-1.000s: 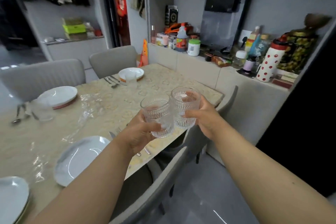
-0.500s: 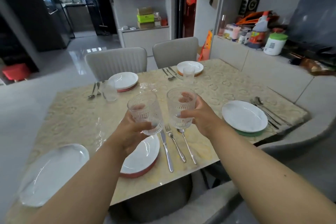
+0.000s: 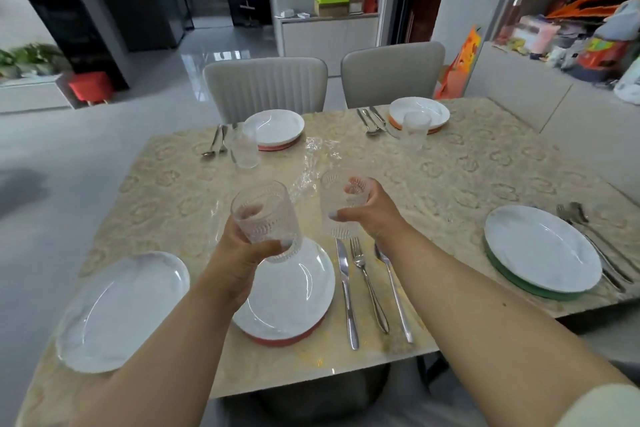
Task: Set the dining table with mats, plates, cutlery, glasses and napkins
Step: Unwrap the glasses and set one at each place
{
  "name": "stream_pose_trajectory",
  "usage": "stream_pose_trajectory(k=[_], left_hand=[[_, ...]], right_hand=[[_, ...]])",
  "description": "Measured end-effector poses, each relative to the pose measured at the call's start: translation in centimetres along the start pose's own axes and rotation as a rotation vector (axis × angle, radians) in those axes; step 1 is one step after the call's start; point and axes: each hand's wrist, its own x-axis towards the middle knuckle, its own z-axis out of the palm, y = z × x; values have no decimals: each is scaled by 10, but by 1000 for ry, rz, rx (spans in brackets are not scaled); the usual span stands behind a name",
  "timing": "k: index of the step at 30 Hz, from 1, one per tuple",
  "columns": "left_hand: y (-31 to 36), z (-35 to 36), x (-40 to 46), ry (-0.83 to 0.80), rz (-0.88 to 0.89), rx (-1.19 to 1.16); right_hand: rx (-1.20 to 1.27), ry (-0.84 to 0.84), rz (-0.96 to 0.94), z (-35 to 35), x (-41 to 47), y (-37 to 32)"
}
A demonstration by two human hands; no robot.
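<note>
Swinging round from the cluttered sideboard, you now face the table with your left hand (image 3: 239, 253) grasping one ribbed clear glass tumbler (image 3: 265, 218) over the near white plate (image 3: 294, 295) and your right hand (image 3: 369, 215) grasping another (image 3: 341, 204) above the steel cutlery (image 3: 367, 291), ready to place.

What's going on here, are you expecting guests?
A person is setting the dining table. The left hand holds one ribbed glass above the near plate, and the right hand holds another glass above the knife, fork and spoon beside that plate. Five plates are out. The two far places already have a glass each; the near places have none yet. I see no napkins.
</note>
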Motion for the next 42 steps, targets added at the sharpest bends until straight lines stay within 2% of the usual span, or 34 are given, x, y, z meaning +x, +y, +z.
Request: stream_pose_trajectory(k=[6,13,30,42], left_hand=[[-30,-19,13,135,3,34],[-55,-41,23,185,21,122],[-76,-62,31,178,-25,147],[-73,-55,26,173,-36,138]], right_hand=[[-79,-42,20,17,37,34],[-184,-63,17,30,62,64],[-378,-49,11,40,81,82],[-411,-34,42,40,81,82]])
